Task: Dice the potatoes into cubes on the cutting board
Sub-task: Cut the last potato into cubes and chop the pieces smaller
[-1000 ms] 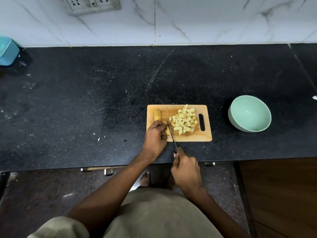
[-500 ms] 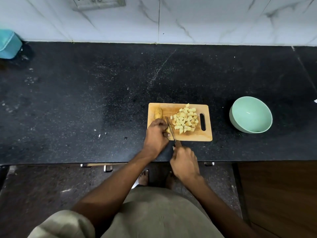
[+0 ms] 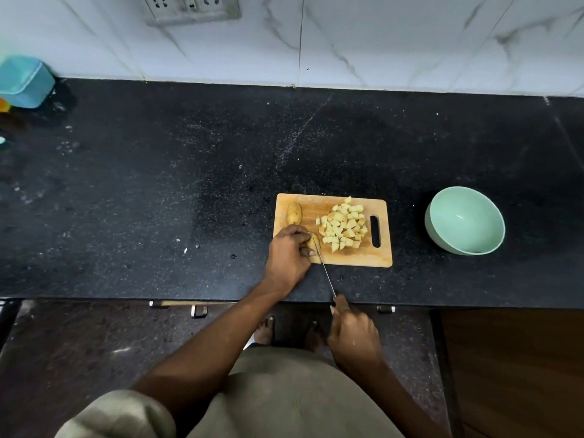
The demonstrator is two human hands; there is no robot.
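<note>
Across the full width of the view runs a black speckled worktop (image 3: 158, 184), backed by a white marbled wall (image 3: 410, 42) carrying a socket plate (image 3: 189, 7). Below the worktop edge, a person's beige garment (image 3: 284, 399) and bare feet are visible. A mint-green bowl (image 3: 464, 220) stands on the worktop, right of the board and apart from it. A blue container (image 3: 23, 82) sits at the far left against the wall. A wooden cutting board (image 3: 357, 259) lies near the front edge, its handle slot to the right. A heap of diced potato cubes (image 3: 343, 227) occupies the board's centre-right. A whole unpeeled potato (image 3: 294, 213) lies at the board's far left corner. The left hand (image 3: 289, 256) rests on the board's near left corner, its fingers (image 3: 300, 230) curled over and holding down a potato piece (image 3: 315, 241). The right hand (image 3: 354, 335), positioned off the worktop's front edge, has its fingers wrapped closed around the handle of a knife (image 3: 325, 270). The blade runs diagonally from that hand up onto the board, its tip against the held potato piece, just beside the left fingers. Small pale scraps (image 3: 185, 250) lie on the worktop left of the board.
</note>
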